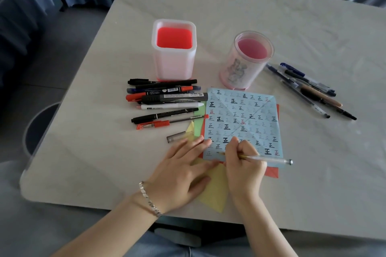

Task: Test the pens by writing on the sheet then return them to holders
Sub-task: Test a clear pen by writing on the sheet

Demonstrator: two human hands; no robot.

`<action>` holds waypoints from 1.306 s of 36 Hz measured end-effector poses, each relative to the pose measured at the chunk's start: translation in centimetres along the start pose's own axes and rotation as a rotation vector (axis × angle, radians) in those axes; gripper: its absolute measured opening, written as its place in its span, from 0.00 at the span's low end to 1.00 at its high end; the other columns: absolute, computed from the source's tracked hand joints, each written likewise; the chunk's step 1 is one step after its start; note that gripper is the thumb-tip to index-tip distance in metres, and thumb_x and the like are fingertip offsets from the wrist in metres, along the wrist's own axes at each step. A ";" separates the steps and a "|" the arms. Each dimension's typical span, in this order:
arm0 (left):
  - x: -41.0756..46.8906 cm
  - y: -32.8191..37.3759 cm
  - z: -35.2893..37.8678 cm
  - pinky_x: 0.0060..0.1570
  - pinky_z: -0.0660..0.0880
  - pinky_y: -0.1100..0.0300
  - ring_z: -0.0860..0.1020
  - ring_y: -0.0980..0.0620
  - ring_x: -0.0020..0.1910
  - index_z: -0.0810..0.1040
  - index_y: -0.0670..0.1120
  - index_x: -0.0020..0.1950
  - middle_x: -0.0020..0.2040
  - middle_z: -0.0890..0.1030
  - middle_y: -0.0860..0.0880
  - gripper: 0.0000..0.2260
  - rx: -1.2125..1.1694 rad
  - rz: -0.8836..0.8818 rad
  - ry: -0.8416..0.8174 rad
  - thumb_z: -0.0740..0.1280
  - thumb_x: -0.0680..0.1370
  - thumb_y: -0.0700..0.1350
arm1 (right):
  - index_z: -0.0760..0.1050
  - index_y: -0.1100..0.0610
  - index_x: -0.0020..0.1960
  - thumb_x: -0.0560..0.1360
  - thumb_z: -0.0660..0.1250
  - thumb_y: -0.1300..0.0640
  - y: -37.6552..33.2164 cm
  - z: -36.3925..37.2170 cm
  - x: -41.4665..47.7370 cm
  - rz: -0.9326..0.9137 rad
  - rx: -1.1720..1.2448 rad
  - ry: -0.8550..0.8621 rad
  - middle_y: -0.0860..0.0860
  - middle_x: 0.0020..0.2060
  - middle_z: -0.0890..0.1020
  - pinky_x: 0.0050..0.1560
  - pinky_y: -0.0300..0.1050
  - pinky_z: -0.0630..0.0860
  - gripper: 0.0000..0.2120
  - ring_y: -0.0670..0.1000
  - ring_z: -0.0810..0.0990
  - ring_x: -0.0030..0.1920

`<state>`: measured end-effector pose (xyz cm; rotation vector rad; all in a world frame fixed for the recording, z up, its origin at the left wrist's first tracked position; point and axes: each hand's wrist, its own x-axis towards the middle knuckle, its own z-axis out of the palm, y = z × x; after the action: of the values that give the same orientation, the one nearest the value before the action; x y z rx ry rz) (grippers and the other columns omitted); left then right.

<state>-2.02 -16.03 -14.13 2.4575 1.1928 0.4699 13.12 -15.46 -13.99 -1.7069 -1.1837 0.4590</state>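
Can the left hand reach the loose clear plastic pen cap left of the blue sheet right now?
Likely yes: the clear plastic pen cap lies just beyond the fingertips of the left hand, with nothing lying between them.

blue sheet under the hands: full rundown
The blue sheet is a light blue paper square with crossing creases, filled with rows of handwritten 正 marks, mostly black, a few red. It lies flat on the table over a red sheet, green sheet and yellow sheet. The left hand presses its near left edge with straight fingers; the right hand holds a clear pen, tip on it.
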 end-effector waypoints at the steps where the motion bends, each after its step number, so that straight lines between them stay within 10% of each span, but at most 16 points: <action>1: 0.0 0.0 0.0 0.68 0.57 0.50 0.64 0.48 0.69 0.77 0.55 0.60 0.68 0.71 0.45 0.16 0.001 0.000 -0.001 0.59 0.76 0.53 | 0.62 0.63 0.26 0.72 0.62 0.53 0.1 0.0 0.0 -0.006 -0.004 0.002 0.60 0.19 0.69 0.23 0.43 0.62 0.21 0.57 0.69 0.24; 21: -0.1 0.0 -0.1 0.68 0.57 0.51 0.63 0.48 0.70 0.78 0.55 0.61 0.68 0.71 0.45 0.16 0.021 -0.002 -0.016 0.59 0.76 0.53 | 0.60 0.55 0.25 0.70 0.58 0.45 -0.3 0.0 0.0 0.048 0.013 0.021 0.61 0.19 0.69 0.25 0.49 0.64 0.20 0.62 0.70 0.23; 31: 0.0 -0.1 -0.1 0.67 0.58 0.50 0.64 0.47 0.70 0.77 0.54 0.60 0.68 0.71 0.45 0.15 0.016 0.001 -0.014 0.59 0.76 0.53 | 0.63 0.55 0.25 0.72 0.66 0.55 -0.9 -0.6 0.2 0.168 0.119 0.024 0.46 0.18 0.68 0.25 0.31 0.62 0.20 0.44 0.65 0.23; 37: -0.1 -0.2 0.1 0.67 0.57 0.50 0.63 0.48 0.70 0.76 0.56 0.61 0.68 0.71 0.45 0.17 0.068 -0.001 -0.047 0.57 0.75 0.54 | 0.78 0.48 0.38 0.71 0.70 0.57 -1.6 -3.8 0.7 0.190 0.187 -0.226 0.42 0.36 0.84 0.41 0.35 0.77 0.05 0.40 0.82 0.39; 47: -0.1 -0.5 0.3 0.67 0.58 0.48 0.62 0.47 0.71 0.73 0.54 0.61 0.69 0.69 0.45 0.15 0.046 0.025 -0.025 0.58 0.76 0.53 | 0.77 0.43 0.36 0.66 0.67 0.56 -3.2 -5.2 1.0 0.117 -0.066 -0.523 0.35 0.38 0.82 0.41 0.29 0.73 0.07 0.35 0.79 0.42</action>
<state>-2.26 -15.93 -14.67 2.5125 1.1771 0.4213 15.85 -17.02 -8.67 -1.7738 -1.4796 0.9922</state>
